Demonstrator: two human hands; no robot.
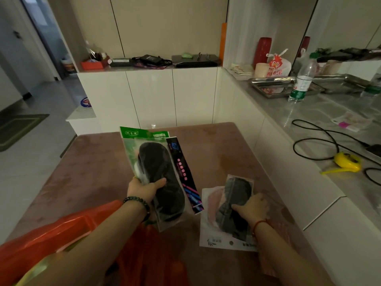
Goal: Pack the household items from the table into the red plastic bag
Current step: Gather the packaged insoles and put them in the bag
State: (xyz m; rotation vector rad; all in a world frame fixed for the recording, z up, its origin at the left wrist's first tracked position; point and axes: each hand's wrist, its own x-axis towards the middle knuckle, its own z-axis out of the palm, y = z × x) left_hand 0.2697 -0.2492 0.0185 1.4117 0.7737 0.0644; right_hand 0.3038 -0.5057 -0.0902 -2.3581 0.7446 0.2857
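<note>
My left hand (144, 189) grips a green-topped clear packet of black insoles (153, 168), held up over the brown table (92, 172). A narrow dark packet with pink dots (184, 172) sits behind it, held in the same grip or leaning on it; I cannot tell which. My right hand (252, 208) curls over a packet of grey insoles (237, 195) lying on a white packet (208, 226) on the table. The red plastic bag (61, 230) lies crumpled under my left forearm at the near edge.
A grey counter (309, 112) runs along the right with a water bottle (302, 81), metal trays (274, 84), black cables (321, 141) and a yellow tape measure (347, 161). White cabinets (152, 96) stand behind the table. Open floor lies to the left.
</note>
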